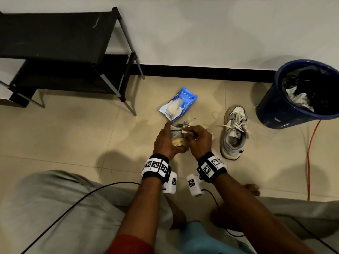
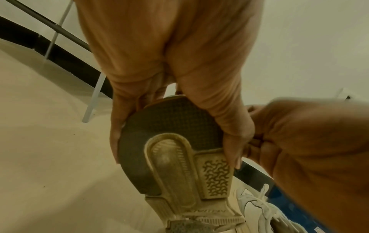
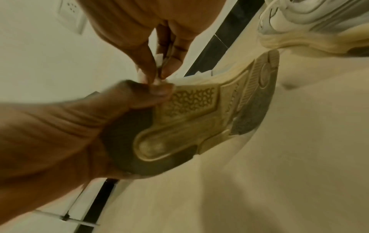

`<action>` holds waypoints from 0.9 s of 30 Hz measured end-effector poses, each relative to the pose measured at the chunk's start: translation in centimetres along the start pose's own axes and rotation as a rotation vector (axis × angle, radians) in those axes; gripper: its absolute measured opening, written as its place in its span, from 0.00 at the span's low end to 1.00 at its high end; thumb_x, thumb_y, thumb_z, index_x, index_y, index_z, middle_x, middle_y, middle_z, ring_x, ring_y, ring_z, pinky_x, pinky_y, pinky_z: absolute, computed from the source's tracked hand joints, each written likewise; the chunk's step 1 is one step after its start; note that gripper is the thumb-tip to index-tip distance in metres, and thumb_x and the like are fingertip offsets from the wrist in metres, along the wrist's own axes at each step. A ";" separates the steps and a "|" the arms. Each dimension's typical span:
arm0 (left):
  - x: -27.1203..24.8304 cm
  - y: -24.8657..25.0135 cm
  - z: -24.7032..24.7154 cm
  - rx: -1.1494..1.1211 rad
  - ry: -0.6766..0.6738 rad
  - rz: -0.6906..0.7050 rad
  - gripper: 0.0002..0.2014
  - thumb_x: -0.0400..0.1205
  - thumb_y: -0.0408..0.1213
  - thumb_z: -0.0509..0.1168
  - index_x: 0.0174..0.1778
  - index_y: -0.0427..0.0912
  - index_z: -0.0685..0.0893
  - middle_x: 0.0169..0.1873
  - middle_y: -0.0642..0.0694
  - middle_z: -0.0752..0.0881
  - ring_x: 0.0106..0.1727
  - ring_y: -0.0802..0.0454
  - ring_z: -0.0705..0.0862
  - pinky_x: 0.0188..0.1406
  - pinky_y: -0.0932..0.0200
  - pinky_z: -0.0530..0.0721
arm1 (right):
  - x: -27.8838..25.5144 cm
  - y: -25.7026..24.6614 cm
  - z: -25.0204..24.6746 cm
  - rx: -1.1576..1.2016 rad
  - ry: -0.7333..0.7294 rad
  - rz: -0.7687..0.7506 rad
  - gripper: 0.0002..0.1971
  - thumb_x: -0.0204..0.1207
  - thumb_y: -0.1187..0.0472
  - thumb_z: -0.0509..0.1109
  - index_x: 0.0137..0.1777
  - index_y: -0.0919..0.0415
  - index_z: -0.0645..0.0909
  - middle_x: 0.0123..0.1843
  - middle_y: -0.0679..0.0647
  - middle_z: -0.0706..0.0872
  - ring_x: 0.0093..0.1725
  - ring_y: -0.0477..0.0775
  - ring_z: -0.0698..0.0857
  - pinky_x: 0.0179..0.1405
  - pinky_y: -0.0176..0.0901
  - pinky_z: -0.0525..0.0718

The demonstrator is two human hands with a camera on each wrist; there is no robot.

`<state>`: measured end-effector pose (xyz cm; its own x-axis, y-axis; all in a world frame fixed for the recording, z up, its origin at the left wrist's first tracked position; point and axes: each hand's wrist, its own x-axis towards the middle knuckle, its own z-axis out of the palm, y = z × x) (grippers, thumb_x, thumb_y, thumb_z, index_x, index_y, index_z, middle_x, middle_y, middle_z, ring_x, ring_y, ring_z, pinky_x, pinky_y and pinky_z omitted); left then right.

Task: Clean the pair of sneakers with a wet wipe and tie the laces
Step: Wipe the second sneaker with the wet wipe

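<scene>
The sneaker (image 1: 177, 133) being cleaned is held up off the floor in front of the person, sole turned toward the wrist cameras, while its mate (image 1: 233, 132) lies on the tiled floor (image 1: 73, 136) just to the right, laces loose.

What could go wrong from here: the left hand (image 1: 165, 142) carries the whole shoe by its heel end alone, so a hard rub from the other side could twist it out of that hold — the toe end hangs unsupported. The wet wipe (image 3: 159, 59) is only a small wad caught at the tips of the right hand, and I judge it could slip out or bunch up and stop touching the shoe. Dangling laces (image 1: 190, 121) could also snag under the wiping hand.

The left hand's fingers (image 2: 115, 126) are curled around the heel of the sole (image 2: 173, 141), thumb on one edge and fingers on the other, clamped on the sneaker. The right hand (image 1: 199, 139) has its fingers drawn together in a pinch on the wipe, pressed at the shoe's side edge next to the left thumb.

Beyond the hands lies the blue wet wipe pack (image 1: 178, 104), open on the floor; a blue bin (image 1: 271, 107) stands at the right by the wall and a black shoe rack (image 1: 60, 52) at the left.
</scene>
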<state>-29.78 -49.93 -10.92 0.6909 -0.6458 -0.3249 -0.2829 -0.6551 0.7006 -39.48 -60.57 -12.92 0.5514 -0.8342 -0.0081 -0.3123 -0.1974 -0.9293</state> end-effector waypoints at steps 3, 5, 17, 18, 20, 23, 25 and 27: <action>0.1 0.2 0.2 0.027 0.002 0.001 0.60 0.54 0.50 0.84 0.81 0.57 0.59 0.67 0.47 0.80 0.66 0.43 0.79 0.64 0.46 0.81 | 1.4 1.5 -1.5 -0.118 0.036 0.060 0.13 0.67 0.73 0.70 0.45 0.57 0.91 0.44 0.54 0.90 0.44 0.53 0.88 0.47 0.43 0.86; 0.0 0.7 0.3 0.053 -0.015 0.023 0.61 0.55 0.49 0.85 0.82 0.56 0.59 0.68 0.46 0.79 0.67 0.43 0.78 0.64 0.47 0.80 | 2.8 1.8 -2.6 -0.211 0.032 0.174 0.11 0.69 0.70 0.71 0.46 0.58 0.91 0.46 0.59 0.91 0.49 0.59 0.89 0.52 0.46 0.85; 0.1 0.2 0.3 0.009 0.053 -0.044 0.54 0.53 0.54 0.84 0.74 0.57 0.65 0.55 0.47 0.86 0.56 0.43 0.85 0.52 0.52 0.84 | 1.5 0.5 -0.8 -0.141 0.034 0.115 0.10 0.67 0.69 0.72 0.45 0.57 0.91 0.44 0.56 0.90 0.45 0.55 0.88 0.47 0.40 0.83; 0.0 0.3 0.4 0.010 0.047 -0.041 0.54 0.52 0.54 0.84 0.73 0.58 0.65 0.55 0.47 0.85 0.56 0.43 0.84 0.51 0.53 0.83 | 2.3 1.0 -1.4 -0.165 0.043 0.187 0.10 0.67 0.69 0.73 0.45 0.58 0.91 0.45 0.57 0.91 0.47 0.56 0.89 0.48 0.37 0.82; -0.1 0.6 0.4 0.025 0.042 -0.025 0.55 0.51 0.54 0.83 0.74 0.58 0.64 0.57 0.46 0.84 0.57 0.42 0.83 0.52 0.52 0.82 | 3.2 1.5 -2.1 -0.212 0.036 0.219 0.09 0.68 0.68 0.74 0.47 0.59 0.91 0.46 0.58 0.91 0.49 0.58 0.89 0.47 0.32 0.78; -0.1 0.8 0.6 0.017 0.037 -0.025 0.59 0.55 0.54 0.85 0.81 0.54 0.60 0.61 0.43 0.83 0.62 0.42 0.81 0.58 0.51 0.82 | 2.3 -0.2 -1.6 -0.291 -0.042 0.115 0.08 0.66 0.68 0.75 0.45 0.60 0.91 0.44 0.58 0.91 0.46 0.56 0.88 0.45 0.35 0.79; -0.1 0.7 0.5 -0.007 0.035 -0.041 0.64 0.57 0.58 0.85 0.85 0.52 0.55 0.68 0.43 0.81 0.68 0.43 0.80 0.64 0.50 0.80 | 1.0 -0.4 -1.6 -0.263 -0.113 0.053 0.08 0.64 0.66 0.77 0.42 0.57 0.92 0.42 0.55 0.91 0.43 0.52 0.87 0.45 0.37 0.82; -0.1 0.8 0.3 -0.014 0.023 -0.056 0.68 0.57 0.59 0.85 0.87 0.51 0.48 0.73 0.43 0.78 0.72 0.43 0.77 0.68 0.50 0.78 | 1.0 0.2 -2.6 -0.267 -0.133 0.039 0.08 0.63 0.69 0.77 0.41 0.58 0.91 0.41 0.54 0.90 0.42 0.50 0.87 0.43 0.34 0.81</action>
<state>-30.27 -50.47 -10.50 0.7204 -0.5988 -0.3499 -0.2339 -0.6847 0.6903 -40.97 -62.81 -12.18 0.6259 -0.7726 -0.1068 -0.5178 -0.3093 -0.7976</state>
